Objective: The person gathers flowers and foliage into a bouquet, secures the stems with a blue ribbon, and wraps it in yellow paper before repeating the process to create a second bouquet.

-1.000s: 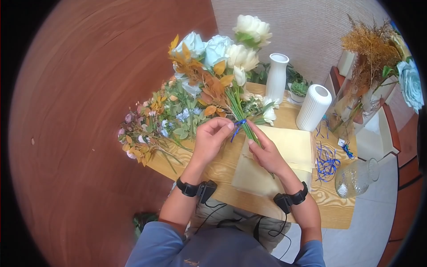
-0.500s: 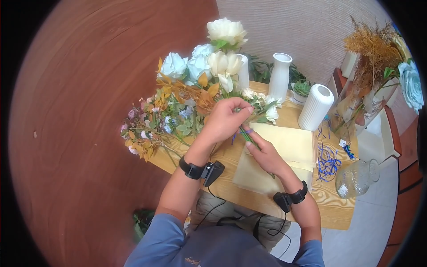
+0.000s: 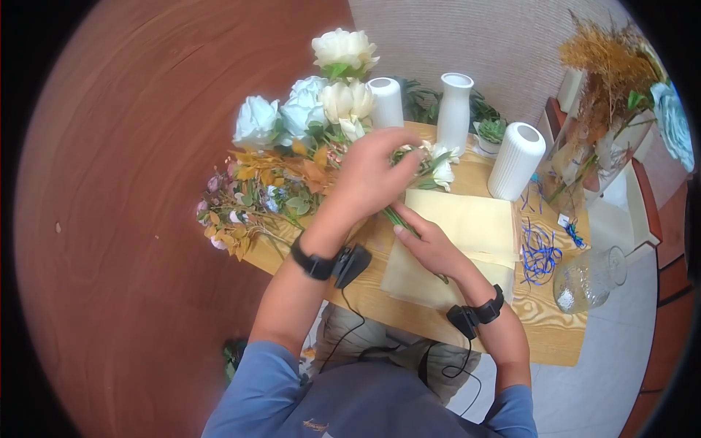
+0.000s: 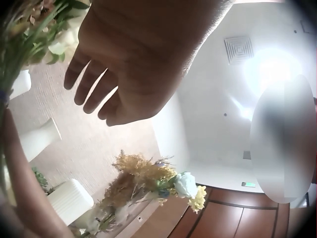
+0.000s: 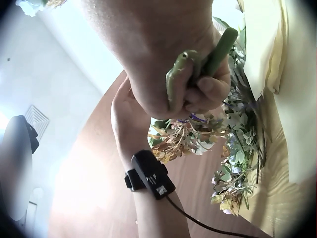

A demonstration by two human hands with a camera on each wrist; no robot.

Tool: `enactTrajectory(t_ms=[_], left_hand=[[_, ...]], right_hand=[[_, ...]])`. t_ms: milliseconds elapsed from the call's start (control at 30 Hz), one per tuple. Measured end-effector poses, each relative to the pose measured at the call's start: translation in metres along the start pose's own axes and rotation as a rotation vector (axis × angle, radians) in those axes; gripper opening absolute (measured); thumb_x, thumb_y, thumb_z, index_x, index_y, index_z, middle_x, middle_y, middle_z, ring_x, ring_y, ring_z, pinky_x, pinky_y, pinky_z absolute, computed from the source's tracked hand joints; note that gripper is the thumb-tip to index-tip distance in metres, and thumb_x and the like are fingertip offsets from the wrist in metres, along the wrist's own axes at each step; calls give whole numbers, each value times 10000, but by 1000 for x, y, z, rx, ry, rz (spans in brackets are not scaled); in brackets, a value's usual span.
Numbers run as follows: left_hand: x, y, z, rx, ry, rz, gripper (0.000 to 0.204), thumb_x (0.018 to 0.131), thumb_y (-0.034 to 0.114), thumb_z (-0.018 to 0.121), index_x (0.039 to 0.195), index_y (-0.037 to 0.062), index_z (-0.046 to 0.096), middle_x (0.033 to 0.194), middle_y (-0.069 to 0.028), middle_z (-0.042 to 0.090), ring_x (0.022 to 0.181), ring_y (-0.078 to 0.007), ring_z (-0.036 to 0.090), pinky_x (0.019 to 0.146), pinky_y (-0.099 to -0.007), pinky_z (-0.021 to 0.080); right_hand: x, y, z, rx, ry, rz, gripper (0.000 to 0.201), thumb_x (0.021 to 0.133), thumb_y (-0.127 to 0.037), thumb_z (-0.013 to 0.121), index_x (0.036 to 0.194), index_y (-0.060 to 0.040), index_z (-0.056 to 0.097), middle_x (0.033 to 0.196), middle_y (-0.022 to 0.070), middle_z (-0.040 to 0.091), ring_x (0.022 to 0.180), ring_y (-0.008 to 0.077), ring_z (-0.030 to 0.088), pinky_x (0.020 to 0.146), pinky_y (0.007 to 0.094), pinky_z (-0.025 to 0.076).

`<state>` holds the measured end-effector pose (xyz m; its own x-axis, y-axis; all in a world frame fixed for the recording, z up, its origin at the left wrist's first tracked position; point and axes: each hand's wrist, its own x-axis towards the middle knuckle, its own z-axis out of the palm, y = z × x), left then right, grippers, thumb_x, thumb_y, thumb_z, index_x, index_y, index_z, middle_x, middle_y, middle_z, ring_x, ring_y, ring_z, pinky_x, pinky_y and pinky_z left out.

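Note:
My right hand (image 3: 431, 247) grips the green stems (image 3: 395, 217) of a bouquet of pale blue roses (image 3: 255, 122), cream peonies (image 3: 343, 48) and orange leaves (image 3: 266, 162). In the right wrist view, its fingers curl round the thick stems, whose cut ends (image 5: 221, 49) stick out. A bit of blue-purple ribbon (image 5: 197, 117) shows beyond that fist. Higher up, my left hand (image 3: 374, 174) hovers over the upper stems and hides part of them. The left wrist view shows this left hand (image 4: 130, 67) with fingers extended and nothing in the palm.
Cream wrapping sheets (image 3: 460, 223) lie on the wooden table (image 3: 548, 343). Loose blue ribbon (image 3: 540, 257) and a clear glass vase (image 3: 588, 281) are to the right. White vases (image 3: 517, 162) stand behind. More flowers (image 3: 234, 212) lie at the left; dried stems (image 3: 606, 58) stand at far right.
My left hand has left the blue ribbon on the stems and risen over the upper stems, its fingers spreading. The bouquet's heads have swung left and lower, with the right hand still gripping the stems.

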<state>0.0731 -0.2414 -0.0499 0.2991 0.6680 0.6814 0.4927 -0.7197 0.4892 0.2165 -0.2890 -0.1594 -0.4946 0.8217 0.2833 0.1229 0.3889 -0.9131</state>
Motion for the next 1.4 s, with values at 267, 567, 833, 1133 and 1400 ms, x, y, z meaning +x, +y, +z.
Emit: enactTrajectory(t_ms=[267, 567, 833, 1133, 1400], left_hand=[[-87, 1, -31, -500, 44, -473, 130, 894, 83, 619, 856, -31, 668, 785, -44, 661, 690, -78, 584, 631, -223, 479], [-97, -43, 12, -1006, 16, -685, 262, 903, 78, 608, 1145, -17, 580, 851, -55, 657, 635, -99, 599, 558, -226, 489], [-98, -39, 20, -778, 97, -711, 155, 893, 113, 644, 973, -18, 669, 702, -7, 624, 574, -64, 557, 515, -199, 447], [-94, -19, 3, -294, -83, -160, 136, 877, 110, 661, 890, -23, 689, 685, -25, 624, 596, -67, 566, 537, -203, 441], [-98, -67, 15, -1119, 91, -744, 241, 938, 200, 568, 986, -25, 640, 678, -35, 582, 554, -106, 529, 507, -228, 434]], right_hand=[[3, -6, -9, 185, 2, 105, 509, 977, -155, 438, 1465, -96, 305, 1363, 114, 452, 1247, 201, 429, 1030, 304, 338], [-1, -23, -13, 638, -76, 302, 559, 1002, -171, 424, 1503, -267, 195, 596, -82, 273, 446, 20, 226, 376, 175, 207], [-1, -16, -16, 725, -28, 310, 568, 1007, -189, 422, 1508, -267, 166, 610, -59, 332, 440, 24, 262, 365, 185, 214], [0, -13, -16, 626, 27, 289, 568, 1007, -204, 432, 1508, -257, 168, 614, -53, 339, 440, 32, 263, 375, 191, 225], [0, -18, -16, 654, 24, 251, 574, 1007, -198, 433, 1510, -248, 162, 608, -56, 310, 439, 29, 245, 375, 196, 213]])
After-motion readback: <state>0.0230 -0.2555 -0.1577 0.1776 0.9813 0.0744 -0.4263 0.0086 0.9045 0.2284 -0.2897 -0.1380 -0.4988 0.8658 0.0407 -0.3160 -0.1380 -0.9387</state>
